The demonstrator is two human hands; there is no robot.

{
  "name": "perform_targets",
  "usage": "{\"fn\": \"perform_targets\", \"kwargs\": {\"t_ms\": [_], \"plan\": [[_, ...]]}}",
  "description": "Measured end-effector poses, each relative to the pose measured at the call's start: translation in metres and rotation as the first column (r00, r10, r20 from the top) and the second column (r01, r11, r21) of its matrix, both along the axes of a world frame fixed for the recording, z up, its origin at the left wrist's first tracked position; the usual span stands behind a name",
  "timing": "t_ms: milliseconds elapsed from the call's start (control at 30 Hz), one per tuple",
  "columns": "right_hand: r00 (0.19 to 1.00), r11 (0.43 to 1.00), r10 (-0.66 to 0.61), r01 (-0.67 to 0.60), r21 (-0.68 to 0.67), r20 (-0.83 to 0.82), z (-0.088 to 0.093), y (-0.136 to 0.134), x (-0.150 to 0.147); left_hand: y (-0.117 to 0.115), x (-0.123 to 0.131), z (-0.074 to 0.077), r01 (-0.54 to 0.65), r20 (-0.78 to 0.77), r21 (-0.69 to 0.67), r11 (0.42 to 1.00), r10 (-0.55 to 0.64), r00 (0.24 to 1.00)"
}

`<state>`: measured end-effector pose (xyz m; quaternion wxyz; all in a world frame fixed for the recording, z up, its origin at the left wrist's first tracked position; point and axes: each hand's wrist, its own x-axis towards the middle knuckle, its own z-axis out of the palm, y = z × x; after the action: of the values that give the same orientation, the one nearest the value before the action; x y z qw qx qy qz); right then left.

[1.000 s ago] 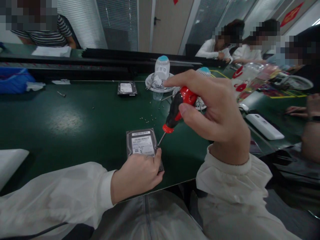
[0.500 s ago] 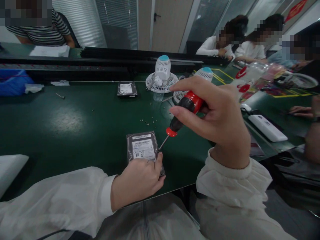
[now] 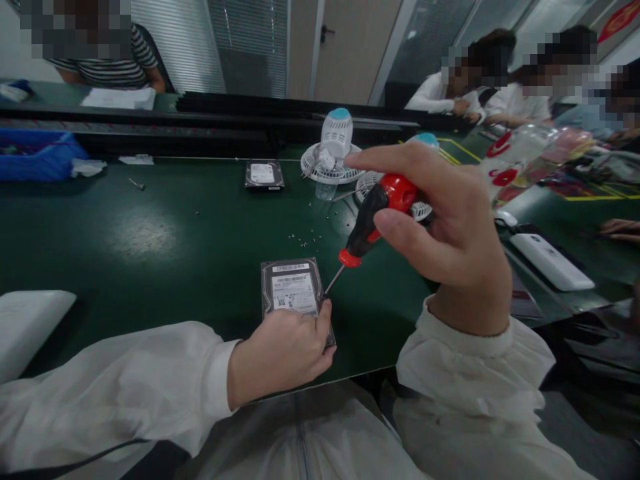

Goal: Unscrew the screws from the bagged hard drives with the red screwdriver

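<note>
Two bare hands are working at the near edge of a dark green workbench (image 3: 150,220). The left hand (image 3: 283,350) is closing over the lower part of a flat black-and-silver hard disk drive (image 3: 293,290), which is lying label-up with its white label showing, and the left thumb is pressing near its right edge. The right hand (image 3: 457,227) is pinching a red-and-black screwdriver (image 3: 380,217) between thumb and fingers, holding it above the bench. Its thin steel shaft is slanting down, the tip meeting the drive's right edge just above the left thumb. Farther off, tiny loose screws (image 3: 303,237) are lying scattered across the green surface, and a second black hard disk drive (image 3: 263,175) is resting flat beyond them. A white desk fan with a blue cap (image 3: 336,143) is standing just to its right, and a second fan (image 3: 426,139) is showing partly behind the right hand.
</note>
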<state>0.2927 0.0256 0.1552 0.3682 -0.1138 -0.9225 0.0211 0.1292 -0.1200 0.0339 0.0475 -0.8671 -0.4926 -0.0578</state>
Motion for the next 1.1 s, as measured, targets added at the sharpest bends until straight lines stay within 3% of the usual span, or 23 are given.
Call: {"fn": "perform_targets", "kwargs": {"t_ms": [100, 267, 433, 567, 733, 867, 1033, 1100], "plan": [[0.998, 0.999, -0.044, 0.044, 0.017, -0.053, 0.0008, -0.0003, -0.0006, -0.0008, 0.0, -0.0005, -0.01, -0.008, -0.005, 1.0, 0.01, 1.0], [0.999, 0.999, 0.045, -0.045, -0.01, 0.002, 0.0014, -0.0022, -0.0015, 0.0, 0.0004, 0.0004, -0.014, -0.019, -0.003, 1.0, 0.014, 1.0], [0.996, 0.998, -0.059, 0.061, 0.018, -0.059, -0.0002, -0.0019, -0.0025, 0.0001, 0.0003, 0.0008, -0.004, -0.004, 0.014, 1.0, 0.004, 1.0], [0.999, 0.999, 0.036, -0.036, -0.017, -0.033, -0.0007, -0.001, -0.004, -0.0006, 0.0001, -0.0004, -0.016, -0.001, 0.018, 1.0, 0.016, 1.0], [0.997, 0.997, -0.063, 0.061, -0.041, -0.053, 0.0008, -0.001, -0.0043, -0.0001, 0.0005, -0.0018, -0.011, -0.015, 0.027, 1.0, 0.011, 1.0], [0.999, 0.997, 0.033, -0.032, -0.072, 0.006, 0.0013, 0.0005, -0.0032, 0.0007, 0.0008, -0.0011, -0.001, -0.02, 0.032, 0.999, 0.002, 1.0], [0.996, 0.996, -0.079, 0.077, -0.054, -0.029, 0.0008, 0.0018, -0.0026, 0.0011, 0.0002, -0.0017, 0.011, -0.01, 0.058, 0.998, -0.011, 1.0], [0.999, 0.997, -0.033, 0.032, -0.065, -0.003, 0.0017, 0.0014, -0.0022, 0.001, 0.0, -0.0027, 0.016, -0.017, 0.08, 0.997, -0.014, 1.0]]}}
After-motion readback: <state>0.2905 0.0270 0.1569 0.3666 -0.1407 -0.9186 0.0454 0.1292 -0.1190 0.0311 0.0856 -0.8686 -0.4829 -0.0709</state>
